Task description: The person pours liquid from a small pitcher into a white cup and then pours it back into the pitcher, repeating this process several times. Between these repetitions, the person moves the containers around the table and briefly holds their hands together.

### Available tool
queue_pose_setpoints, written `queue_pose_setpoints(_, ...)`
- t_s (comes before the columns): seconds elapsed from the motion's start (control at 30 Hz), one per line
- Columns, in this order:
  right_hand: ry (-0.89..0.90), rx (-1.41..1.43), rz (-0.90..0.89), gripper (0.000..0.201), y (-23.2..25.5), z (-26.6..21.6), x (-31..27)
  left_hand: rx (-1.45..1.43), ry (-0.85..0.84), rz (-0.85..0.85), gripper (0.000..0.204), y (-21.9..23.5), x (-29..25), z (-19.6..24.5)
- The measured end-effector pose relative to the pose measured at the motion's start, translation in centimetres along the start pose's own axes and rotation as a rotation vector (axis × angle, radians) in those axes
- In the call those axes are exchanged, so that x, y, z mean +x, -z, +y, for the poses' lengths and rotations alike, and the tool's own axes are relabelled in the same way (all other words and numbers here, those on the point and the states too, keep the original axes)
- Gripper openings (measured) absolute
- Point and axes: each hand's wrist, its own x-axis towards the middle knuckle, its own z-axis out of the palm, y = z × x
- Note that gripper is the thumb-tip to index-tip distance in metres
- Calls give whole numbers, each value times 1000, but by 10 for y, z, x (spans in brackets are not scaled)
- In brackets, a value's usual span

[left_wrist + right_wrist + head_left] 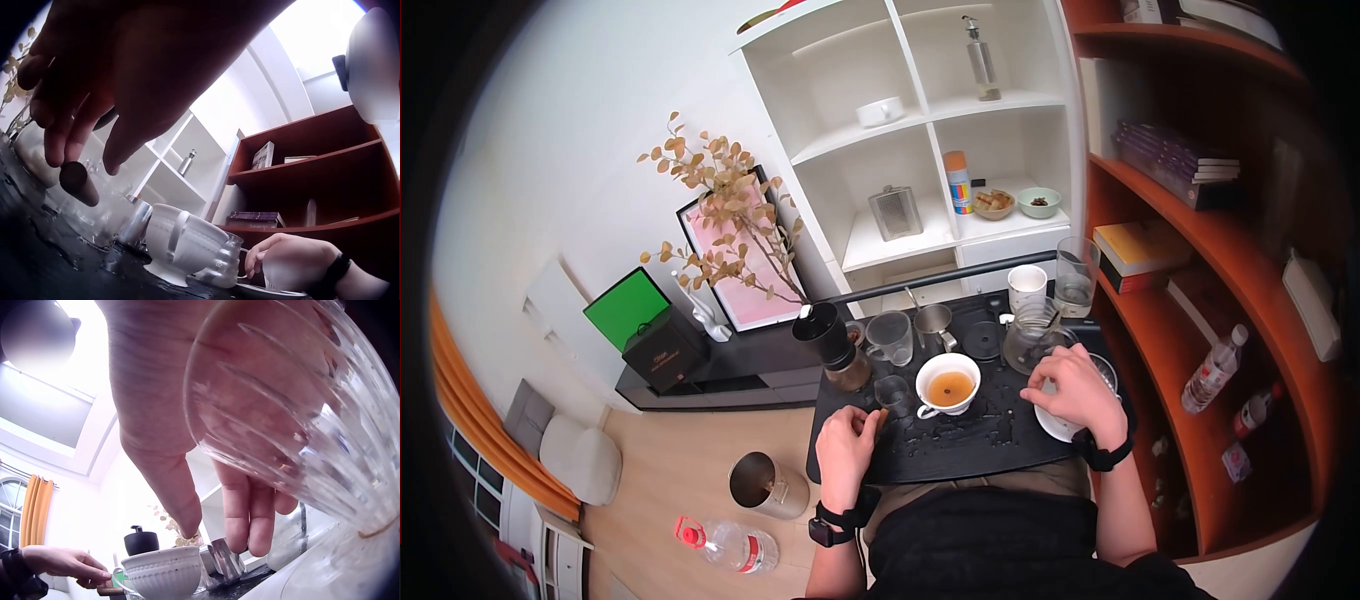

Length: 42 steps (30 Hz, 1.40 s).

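My left hand (847, 445) pinches a short brown cylindrical stick (85, 185) between thumb and fingertips, low over the wet black tray. Just right of it stands a white cup (949, 400) of amber liquid with a small dark piece in it; its handle points toward the left hand. My right hand (1072, 388) hangs above the white saucer (1055, 425), fingers bent loosely and thumb apart from them, nothing between them. Close to the right wrist camera, a ribbed clear glass (294, 444) leans across the view of that hand.
On the black tray (940, 455) are a coffee grinder (830, 345), glass cup (890, 338), small glass (891, 391), metal pitcher (933, 325), glass jug (1030, 335), white patterned cup (1027, 287) and tall glass (1076, 280). A metal bin (770, 487) and large bottle (735, 546) occupy the floor at left.
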Motion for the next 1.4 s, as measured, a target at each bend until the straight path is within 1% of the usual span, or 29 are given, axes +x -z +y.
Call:
queue_pose_setpoints(0.03, 6, -4, -5, 23, 0, 0, 0, 0, -2, -1, 30, 2, 0, 3)
queue_pose_setpoints(0.1, 3, -2, -9, 23, 0, 0, 0, -83, -49, 56, 20, 5, 0, 12)
queue_pose_setpoints(0.13, 1, 0, -14, 23, 0, 1, 0, -82, -49, 56, 20, 5, 1, 17)
queue_pose_setpoints(0.2, -3, 0, -15, 23, -1, 1, 0, -239, -126, 11, 15, 5, 1, 26)
queue_pose_setpoints(0.23, -7, -2, -15, 23, -1, 1, 1, -233, -158, -6, 23, 0, 2, 25)
queue_pose_setpoints(0.3, -10, 0, -13, 24, -1, 0, 0, -246, -313, 32, 45, -9, 3, 36)
queue_pose_setpoints(0.33, -13, 1, -13, 24, 0, 0, 0, -278, -353, -10, 67, -15, 6, 37)
queue_pose_setpoints(0.37, -11, 0, -13, 24, -1, 0, 0, -252, -397, -40, 83, -21, 10, 38)
queue_pose_setpoints(0.43, -29, 12, -17, 24, -2, 1, 0, -207, -474, -35, 98, -33, 13, 46)
queue_pose_setpoints(0.47, -27, 10, -16, 24, -1, 1, 0, -185, -484, -59, 111, -40, 17, 49)
queue_pose_setpoints(0.5, -25, 6, -11, 24, 0, 0, 0, -186, -484, -57, 111, -44, 17, 53)
queue_pose_setpoints(0.6, -11, 5, -6, 23, 0, 0, 0, -145, -455, -128, 123, -55, 23, 62)
queue_pose_setpoints(0.73, 12, 13, 22, 23, 0, 0, -1, -99, -433, -147, 123, -62, 26, 63)
queue_pose_setpoints(0.8, 12, 13, 16, 23, 1, 0, -1, -102, -383, -153, 124, -67, 29, 60)
queue_pose_setpoints(1.0, 0, 17, -4, 24, -1, 4, -1, -128, -356, -154, 122, -63, 28, 64)
queue_pose_setpoints(1.1, 6, 14, -4, 24, -2, 6, -1, -107, -375, -118, 121, -63, 25, 67)
queue_pose_setpoints(1.3, 2, 12, -1, 24, -2, 3, -1, -124, -406, -114, 118, -60, 24, 66)
queue_pose_setpoints(1.4, -5, 8, -2, 24, -1, 1, 0, -140, -389, -78, 116, -49, 19, 69)
